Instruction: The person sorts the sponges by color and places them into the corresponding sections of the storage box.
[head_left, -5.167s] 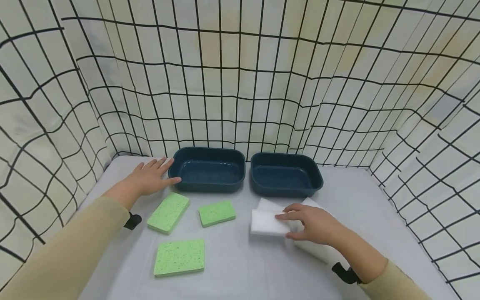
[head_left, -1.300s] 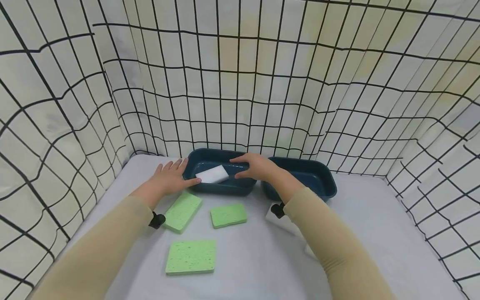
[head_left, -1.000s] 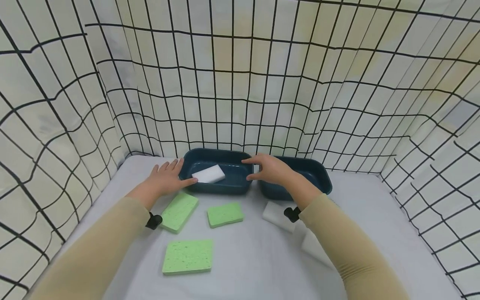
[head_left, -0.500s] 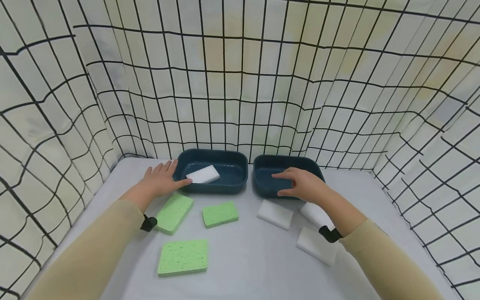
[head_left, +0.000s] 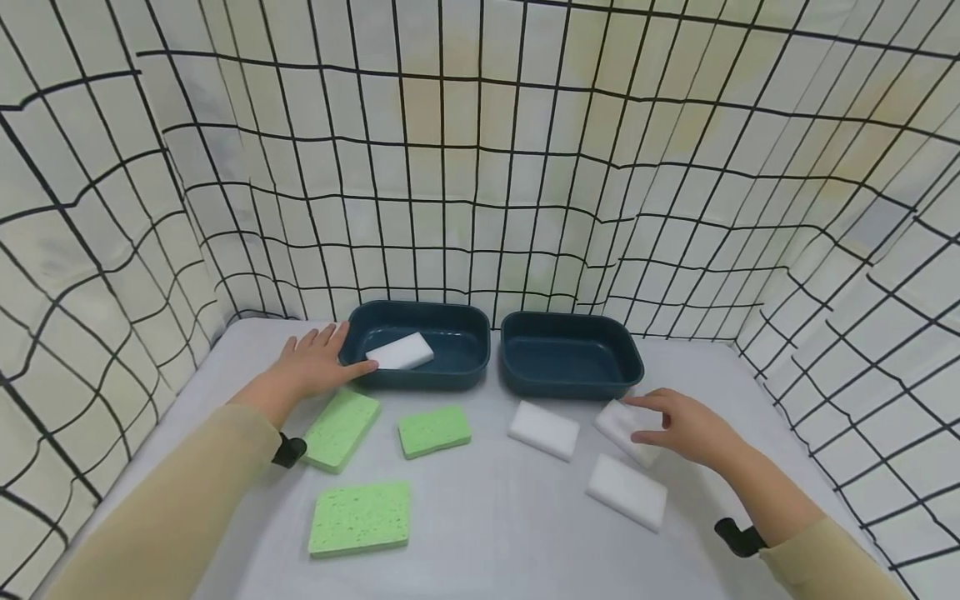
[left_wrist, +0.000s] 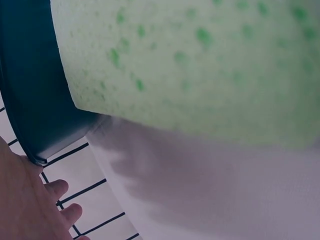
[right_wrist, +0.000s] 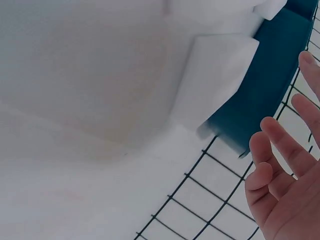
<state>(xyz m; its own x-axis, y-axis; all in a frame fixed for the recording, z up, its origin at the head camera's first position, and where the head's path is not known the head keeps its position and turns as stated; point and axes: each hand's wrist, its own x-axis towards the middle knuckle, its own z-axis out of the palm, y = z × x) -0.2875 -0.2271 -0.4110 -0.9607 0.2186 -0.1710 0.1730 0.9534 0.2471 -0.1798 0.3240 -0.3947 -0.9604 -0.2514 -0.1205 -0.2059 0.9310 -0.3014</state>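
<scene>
My left hand [head_left: 311,367] rests at the left end of the left dark blue bin [head_left: 472,379], thumb at its front rim, fingers straight. Inside that bin a white sponge [head_left: 402,352] lies flat, close to the thumb. My right hand [head_left: 686,429], fingers loosely apart and holding nothing, hovers over a white sponge [head_left: 618,427] that it partly covers. Two more white sponges, one farther left [head_left: 545,430] and one nearer the front [head_left: 627,492], lie beside it. In the right wrist view the fingers [right_wrist: 287,145] are parted from the white sponges.
A second dark blue bin [head_left: 572,385] stands right of the first. Three green sponges, one slanted [head_left: 341,429], one small [head_left: 434,431] and one at the front [head_left: 360,518], lie on the white cloth. Black wire grid walls [head_left: 480,200] enclose the back and sides.
Earlier my right hand held a white sponge above the table; that sponge now lies in the left bin. The right hand has since moved right and nearer. My left hand stays by the bin.
</scene>
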